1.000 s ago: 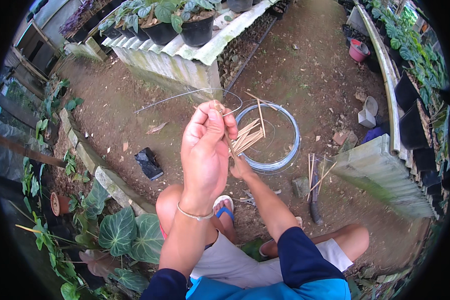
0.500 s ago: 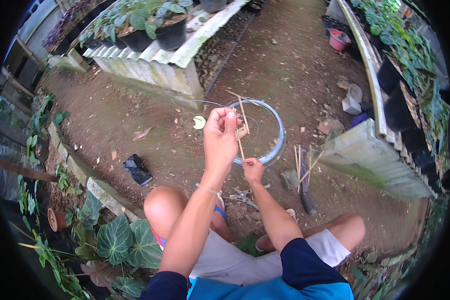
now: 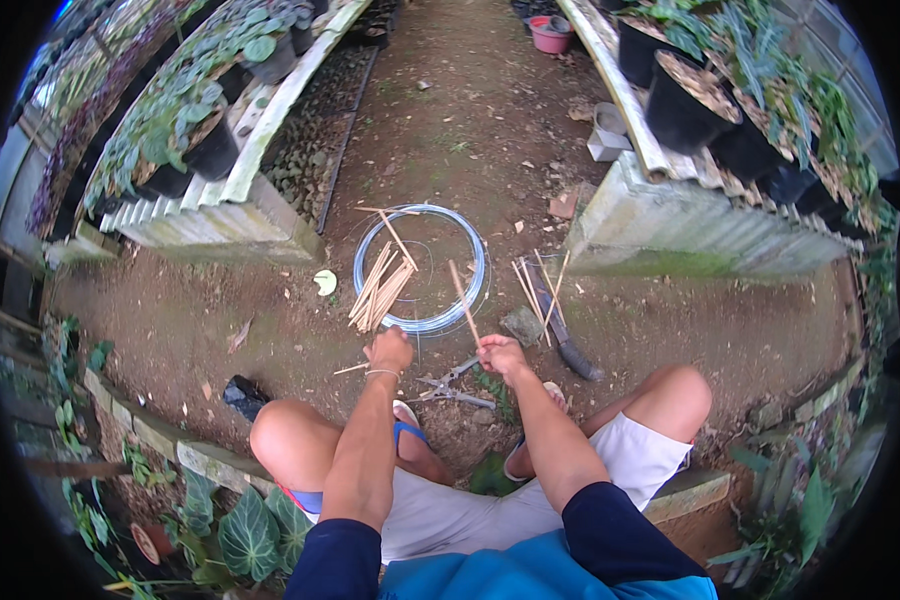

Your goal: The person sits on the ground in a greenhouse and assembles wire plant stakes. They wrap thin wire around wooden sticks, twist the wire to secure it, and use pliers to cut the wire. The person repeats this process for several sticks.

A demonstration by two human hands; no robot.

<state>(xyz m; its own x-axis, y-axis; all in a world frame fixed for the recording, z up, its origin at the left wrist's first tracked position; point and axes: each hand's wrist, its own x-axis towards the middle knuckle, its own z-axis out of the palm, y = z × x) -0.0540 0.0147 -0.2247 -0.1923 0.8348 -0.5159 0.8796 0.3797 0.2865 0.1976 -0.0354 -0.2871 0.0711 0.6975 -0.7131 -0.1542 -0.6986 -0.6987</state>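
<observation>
My right hand [image 3: 502, 356] pinches the lower end of a thin wooden stick [image 3: 463, 300], which points up and away. My left hand [image 3: 390, 352] is low by the near rim of a coil of bluish wire [image 3: 485, 270]; its fingers are curled, and what they hold, if anything, is hidden. A short stick piece [image 3: 351, 368] shows beside it. A bundle of cut sticks [image 3: 378, 292] lies partly inside the coil, with a longer stick [image 3: 400, 240] beyond it. Between my hands and my feet lie pliers [image 3: 455, 387] with open handles.
On the right, a few sticks [image 3: 530, 290] rest by a blade with a dark handle [image 3: 578, 360], near a stone [image 3: 522, 325]. Raised benches with potted plants [image 3: 690, 105] flank the dirt path. A black plastic piece [image 3: 243, 397] lies left of my knee.
My left hand has dropped from its raised place above the coil to near the ground. The stick now extends from my right hand alone. The view has shifted, uncovering the stick bundle.
</observation>
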